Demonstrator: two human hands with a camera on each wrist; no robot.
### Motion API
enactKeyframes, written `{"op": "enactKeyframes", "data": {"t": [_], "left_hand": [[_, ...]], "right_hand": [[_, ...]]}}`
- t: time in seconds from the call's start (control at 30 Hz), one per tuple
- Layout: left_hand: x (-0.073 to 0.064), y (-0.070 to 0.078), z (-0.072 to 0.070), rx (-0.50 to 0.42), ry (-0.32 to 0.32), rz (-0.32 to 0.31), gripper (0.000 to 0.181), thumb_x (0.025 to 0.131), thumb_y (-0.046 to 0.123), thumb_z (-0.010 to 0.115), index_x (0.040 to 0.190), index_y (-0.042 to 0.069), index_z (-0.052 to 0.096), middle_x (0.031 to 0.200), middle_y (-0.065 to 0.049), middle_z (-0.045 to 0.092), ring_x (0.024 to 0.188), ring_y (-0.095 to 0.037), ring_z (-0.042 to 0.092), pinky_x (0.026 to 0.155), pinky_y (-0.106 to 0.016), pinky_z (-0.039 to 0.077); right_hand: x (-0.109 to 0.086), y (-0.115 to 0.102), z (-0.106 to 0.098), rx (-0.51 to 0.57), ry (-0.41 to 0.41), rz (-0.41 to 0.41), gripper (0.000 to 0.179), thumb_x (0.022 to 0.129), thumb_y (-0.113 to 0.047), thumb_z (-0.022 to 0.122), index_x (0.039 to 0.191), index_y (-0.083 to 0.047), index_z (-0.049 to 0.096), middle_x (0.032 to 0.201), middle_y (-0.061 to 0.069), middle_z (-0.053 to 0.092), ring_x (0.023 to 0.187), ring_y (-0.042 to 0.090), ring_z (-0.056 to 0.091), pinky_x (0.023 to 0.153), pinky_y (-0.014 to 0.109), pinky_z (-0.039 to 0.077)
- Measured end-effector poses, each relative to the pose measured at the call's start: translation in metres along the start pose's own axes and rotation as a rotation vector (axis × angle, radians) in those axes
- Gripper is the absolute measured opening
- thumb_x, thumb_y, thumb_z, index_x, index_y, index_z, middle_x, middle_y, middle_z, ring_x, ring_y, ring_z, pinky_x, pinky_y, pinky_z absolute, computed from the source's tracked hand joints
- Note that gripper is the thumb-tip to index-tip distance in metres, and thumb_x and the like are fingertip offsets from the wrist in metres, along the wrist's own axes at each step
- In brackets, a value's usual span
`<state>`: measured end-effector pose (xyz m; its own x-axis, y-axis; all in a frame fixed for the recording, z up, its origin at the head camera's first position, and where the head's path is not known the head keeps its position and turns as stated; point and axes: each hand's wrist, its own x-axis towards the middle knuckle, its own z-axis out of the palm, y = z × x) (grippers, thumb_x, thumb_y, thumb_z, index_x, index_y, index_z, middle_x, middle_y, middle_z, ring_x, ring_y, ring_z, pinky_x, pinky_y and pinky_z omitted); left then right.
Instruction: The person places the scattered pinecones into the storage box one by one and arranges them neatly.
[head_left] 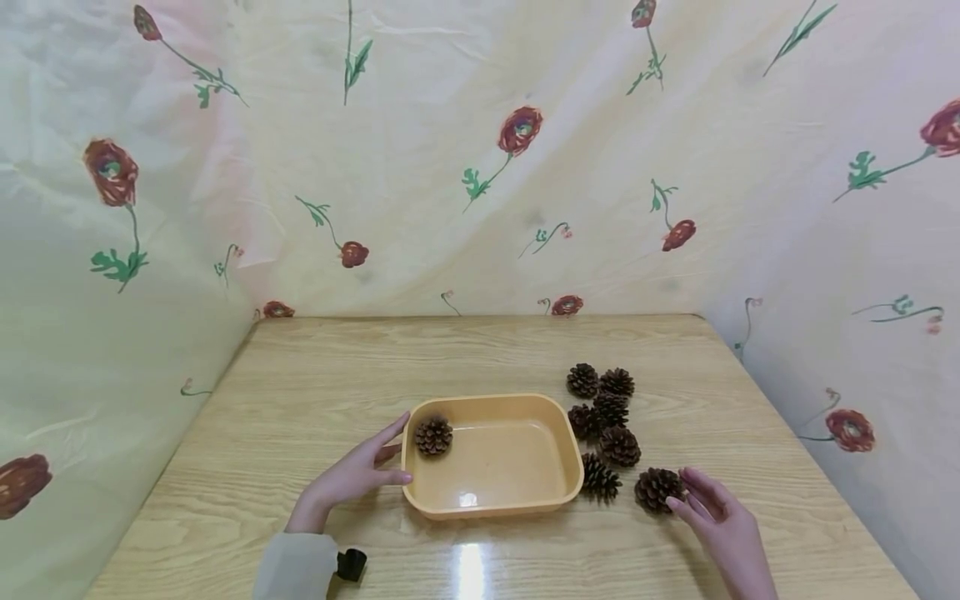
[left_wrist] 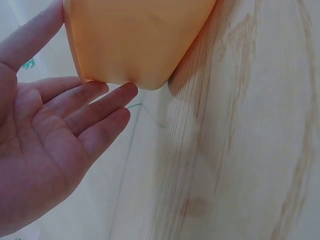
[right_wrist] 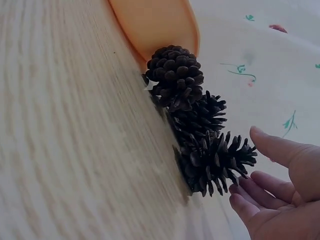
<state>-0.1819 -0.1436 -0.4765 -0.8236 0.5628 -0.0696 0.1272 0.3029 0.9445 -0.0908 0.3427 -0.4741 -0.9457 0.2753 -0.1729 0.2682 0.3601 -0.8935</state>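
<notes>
A shallow yellow-orange plastic basin [head_left: 491, 508] stands on the table, with one pine cone [head_left: 433, 437] inside at its left end. My left hand [head_left: 360, 471] rests against the basin's left end, thumb and fingers spread along the rim and outer wall [left_wrist: 135, 40]. To the right, my right hand [head_left: 716, 512] is at a separate pine cone [head_left: 657, 490] on the table. In the right wrist view, thumb and fingertips lie at the edge of that cone [right_wrist: 215, 162], not curled round it; whether they touch is hard to tell.
Several more pine cones [head_left: 619, 447] lie in a loose cluster along the basin's right side. The table [head_left: 360, 350] has a wood-grain top. Flower-printed cloth [head_left: 420, 167] hangs behind it and on both sides. A black object [head_left: 351, 564] sits by the left sleeve.
</notes>
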Motion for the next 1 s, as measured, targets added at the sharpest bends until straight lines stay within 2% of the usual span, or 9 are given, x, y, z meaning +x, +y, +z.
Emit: {"op": "enactKeyframes", "data": {"t": [0.1, 0.2, 0.23, 0.27, 0.37, 0.43, 0.5, 0.77, 1.0], "left_hand": [[0.000, 0.000, 0.000, 0.005, 0.003, -0.006, 0.093, 0.087, 0.014, 0.070, 0.157, 0.010, 0.008, 0.162, -0.021, 0.004, 0.139, -0.050, 0.032, 0.113, -0.057, 0.033], [0.000, 0.000, 0.000, 0.006, 0.003, -0.009, 0.093, 0.087, 0.014, 0.070, 0.157, 0.011, 0.008, 0.162, -0.021, 0.004, 0.139, -0.050, 0.032, 0.113, -0.057, 0.033], [0.000, 0.000, 0.000, 0.004, 0.002, -0.008, 0.093, 0.087, 0.013, 0.070, 0.157, 0.011, 0.008, 0.162, -0.021, 0.004, 0.139, -0.050, 0.032, 0.113, -0.057, 0.033], [0.000, 0.000, 0.000, 0.003, 0.001, -0.007, 0.093, 0.087, 0.013, 0.069, 0.157, 0.010, 0.008, 0.162, -0.021, 0.004, 0.139, -0.050, 0.032, 0.113, -0.057, 0.034], [0.000, 0.000, -0.001, -0.002, -0.001, -0.005, 0.093, 0.088, 0.013, 0.069, 0.157, 0.010, 0.008, 0.162, -0.021, 0.003, 0.139, -0.050, 0.031, 0.113, -0.057, 0.033], [0.000, 0.001, 0.000, -0.005, -0.002, -0.007, 0.092, 0.088, 0.013, 0.069, 0.157, 0.010, 0.008, 0.162, -0.021, 0.003, 0.139, -0.050, 0.031, 0.113, -0.056, 0.033], [-0.001, 0.001, 0.000, -0.003, -0.002, -0.011, 0.092, 0.088, 0.013, 0.069, 0.157, 0.011, 0.008, 0.162, -0.021, 0.003, 0.139, -0.050, 0.031, 0.114, -0.056, 0.033], [-0.001, 0.002, 0.001, -0.008, -0.002, -0.016, 0.093, 0.088, 0.014, 0.069, 0.157, 0.011, 0.007, 0.162, -0.020, 0.003, 0.139, -0.050, 0.031, 0.114, -0.056, 0.032], [-0.001, 0.001, 0.000, -0.005, -0.005, -0.010, 0.092, 0.088, 0.014, 0.069, 0.157, 0.010, 0.007, 0.162, -0.021, 0.002, 0.139, -0.051, 0.031, 0.114, -0.057, 0.031]], "right_hand": [[0.002, 0.000, -0.001, -0.030, -0.030, 0.064, 0.084, 0.088, -0.037, 0.070, 0.150, 0.000, 0.028, 0.133, -0.025, 0.049, 0.089, -0.035, 0.038, 0.082, -0.004, 0.044], [0.003, -0.001, -0.001, -0.071, -0.055, 0.107, 0.086, 0.088, -0.040, 0.069, 0.152, -0.002, 0.024, 0.155, 0.010, 0.032, 0.087, -0.035, 0.034, 0.082, -0.005, 0.043], [0.004, -0.002, -0.001, -0.084, -0.064, 0.117, 0.087, 0.089, -0.040, 0.068, 0.152, -0.003, 0.023, 0.156, 0.020, 0.025, 0.095, -0.031, 0.040, 0.081, -0.005, 0.042], [0.004, -0.002, -0.001, -0.090, -0.072, 0.127, 0.088, 0.089, -0.041, 0.068, 0.153, -0.003, 0.022, 0.157, 0.022, 0.024, 0.104, -0.026, 0.044, 0.082, -0.005, 0.042], [0.007, -0.003, 0.001, -0.100, -0.078, 0.137, 0.086, 0.090, -0.040, 0.067, 0.153, -0.003, 0.022, 0.156, 0.023, 0.024, 0.104, -0.024, 0.045, 0.082, -0.005, 0.042], [0.008, -0.003, 0.001, -0.103, -0.080, 0.141, 0.086, 0.090, -0.040, 0.066, 0.152, -0.002, 0.022, 0.156, 0.024, 0.025, 0.102, -0.024, 0.045, 0.081, -0.004, 0.043], [0.009, -0.003, 0.002, -0.098, -0.076, 0.139, 0.084, 0.090, -0.039, 0.066, 0.152, 0.000, 0.023, 0.156, 0.025, 0.025, 0.085, -0.032, 0.032, 0.081, -0.003, 0.044], [0.008, -0.002, 0.005, -0.134, -0.028, 0.108, 0.079, 0.090, -0.037, 0.068, 0.147, 0.003, 0.032, 0.150, 0.028, 0.035, 0.082, -0.030, 0.038, 0.078, -0.001, 0.047], [0.011, -0.001, 0.004, -0.140, -0.027, 0.125, 0.080, 0.089, -0.040, 0.068, 0.148, 0.002, 0.032, 0.151, 0.027, 0.035, 0.081, -0.030, 0.038, 0.077, -0.001, 0.047]]}}
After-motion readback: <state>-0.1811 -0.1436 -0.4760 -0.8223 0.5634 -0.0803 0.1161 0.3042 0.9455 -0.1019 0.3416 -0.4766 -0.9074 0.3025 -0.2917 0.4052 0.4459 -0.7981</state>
